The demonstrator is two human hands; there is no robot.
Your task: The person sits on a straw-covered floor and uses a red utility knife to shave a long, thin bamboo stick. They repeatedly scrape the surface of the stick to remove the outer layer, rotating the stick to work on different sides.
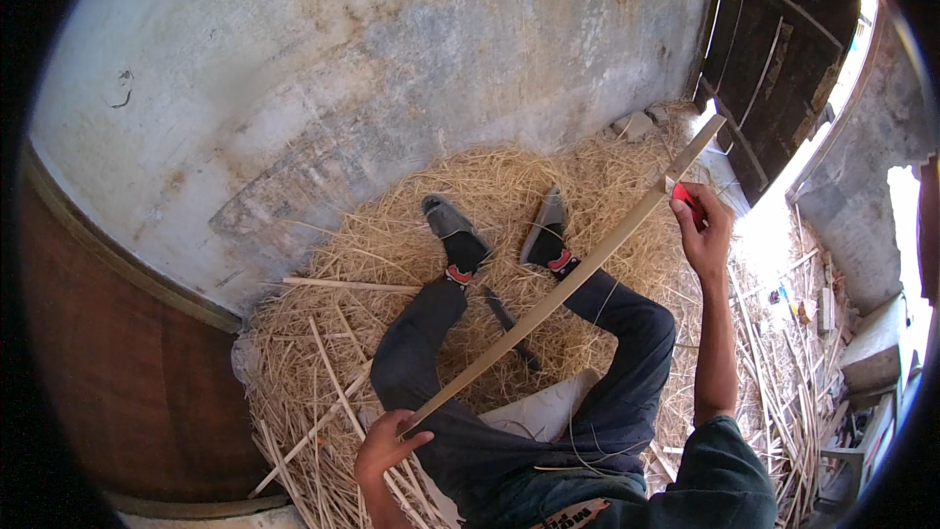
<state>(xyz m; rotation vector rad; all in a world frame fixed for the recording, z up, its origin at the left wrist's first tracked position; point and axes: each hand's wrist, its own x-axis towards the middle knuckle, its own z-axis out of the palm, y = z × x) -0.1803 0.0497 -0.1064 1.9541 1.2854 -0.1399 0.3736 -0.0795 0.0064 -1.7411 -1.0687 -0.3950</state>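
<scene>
A long, flat, pale bamboo strip [548, 306] slants across my lap, from low left up to the far right. At its near end, my left hand [387, 443] is closed, pinching it beside my thigh. Up near the far end my right hand [707, 230] is closed round a small red tool [688, 204] that touches the strip. A whitish bit shows where the tool meets the bamboo; its kind is mostly hidden by my fingers. Below the strip, between my legs, lies a long dark tool [499, 310], partly covered by the strip.
Straw-like shavings [392, 235] cover the floor around my feet. Loose bamboo sticks [328, 372] lie at the left, and more sticks [783, 362] at the right. A stained wall [392, 59] stands ahead, a dark wooden door [774, 49] at the far right, a brown panel [127, 353] at left.
</scene>
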